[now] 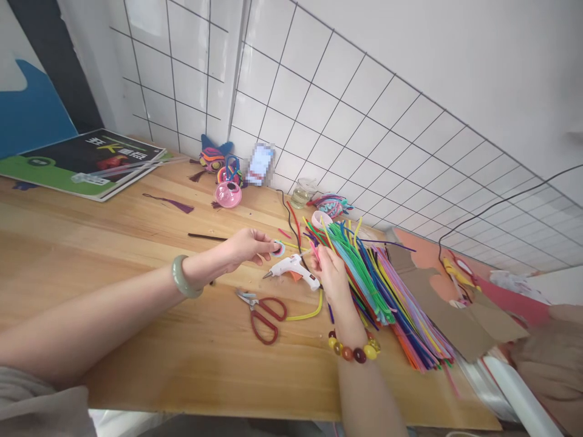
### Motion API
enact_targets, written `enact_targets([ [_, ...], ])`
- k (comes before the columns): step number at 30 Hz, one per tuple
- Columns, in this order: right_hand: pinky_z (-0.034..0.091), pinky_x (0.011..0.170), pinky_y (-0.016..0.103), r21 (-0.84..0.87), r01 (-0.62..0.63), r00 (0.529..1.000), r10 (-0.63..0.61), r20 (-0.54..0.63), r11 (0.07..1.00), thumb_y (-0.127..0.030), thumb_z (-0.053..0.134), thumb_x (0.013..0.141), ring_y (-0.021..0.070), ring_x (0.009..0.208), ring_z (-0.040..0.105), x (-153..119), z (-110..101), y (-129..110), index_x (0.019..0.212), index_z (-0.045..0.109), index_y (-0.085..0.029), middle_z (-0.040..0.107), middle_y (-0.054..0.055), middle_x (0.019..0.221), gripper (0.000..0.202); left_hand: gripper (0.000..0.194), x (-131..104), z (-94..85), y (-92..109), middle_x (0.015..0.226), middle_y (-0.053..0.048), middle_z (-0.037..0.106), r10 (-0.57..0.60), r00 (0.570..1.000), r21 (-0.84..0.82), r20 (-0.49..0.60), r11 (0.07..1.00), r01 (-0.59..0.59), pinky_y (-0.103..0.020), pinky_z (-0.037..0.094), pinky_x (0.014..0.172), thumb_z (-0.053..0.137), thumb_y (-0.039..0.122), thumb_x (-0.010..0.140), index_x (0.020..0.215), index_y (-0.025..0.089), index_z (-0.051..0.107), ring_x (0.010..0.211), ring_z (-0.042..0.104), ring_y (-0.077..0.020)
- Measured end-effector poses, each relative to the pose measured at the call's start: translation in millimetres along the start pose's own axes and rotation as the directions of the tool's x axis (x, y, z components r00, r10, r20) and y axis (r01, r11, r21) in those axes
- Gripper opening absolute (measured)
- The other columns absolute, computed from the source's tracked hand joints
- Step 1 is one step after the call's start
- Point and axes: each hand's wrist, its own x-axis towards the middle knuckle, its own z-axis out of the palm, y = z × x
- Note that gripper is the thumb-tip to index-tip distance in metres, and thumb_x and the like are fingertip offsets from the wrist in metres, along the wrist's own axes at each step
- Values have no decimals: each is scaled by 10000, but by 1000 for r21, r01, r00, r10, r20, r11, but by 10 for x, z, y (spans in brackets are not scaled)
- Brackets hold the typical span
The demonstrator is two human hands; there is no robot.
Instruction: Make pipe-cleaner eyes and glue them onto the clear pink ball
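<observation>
My left hand point(246, 250) pinches a small coiled pipe-cleaner disc point(279, 247) with a light blue rim and darker centre. My right hand point(331, 274), closed just to the right, has a thin pink pipe cleaner point(314, 249) at its fingertips. Between and below the hands lies a white hot glue gun point(291, 265), its nozzle toward the left. Red-handled scissors point(264, 315) rest nearer to me, blades partly open. Beside my right hand spreads a large bundle of coloured pipe cleaners point(371, 273).
Along the wall stand finished fuzzy ornaments point(213, 155), a pink cup point(228, 194), a phone point(260, 164) and a glass jar point(301, 193). A purple tassel point(175, 204) and magazine point(91, 164) lie left. Brown cardboard point(437, 309) is at right.
</observation>
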Motion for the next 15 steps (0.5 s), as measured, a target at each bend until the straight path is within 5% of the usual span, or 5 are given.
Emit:
enact_targets([
  [5, 427, 622, 275, -480, 103, 942, -240, -233, 871, -418, 379, 865, 169, 663, 558, 179, -338, 163, 824, 594, -167, 625, 38, 721, 334, 287, 17, -11, 10, 702, -35, 634, -11, 999, -23, -53, 1000, 9, -196, 373, 483, 749, 373, 600, 742, 130, 693, 580, 508, -84],
  [11, 434, 843, 334, -582, 80, 960, -219, -173, 809, -237, 415, 810, 217, 932, 603, 356, -597, 434, 971, 647, -132, 671, 119, 1017, 301, 258, 13, 3, 4, 652, -11, 612, -2, 999, -80, -38, 997, -1, -194, 369, 489, 727, 376, 632, 715, 136, 676, 560, 490, -74],
  [15, 454, 806, 326, -658, 45, 984, -146, -101, 752, -180, 451, 775, 215, 885, 634, 369, -606, 637, 956, 681, -154, 700, 100, 970, 294, 253, 18, 6, 0, 699, -25, 628, -10, 999, -102, -53, 995, 5, -202, 392, 512, 722, 369, 633, 707, 134, 663, 581, 507, -81],
])
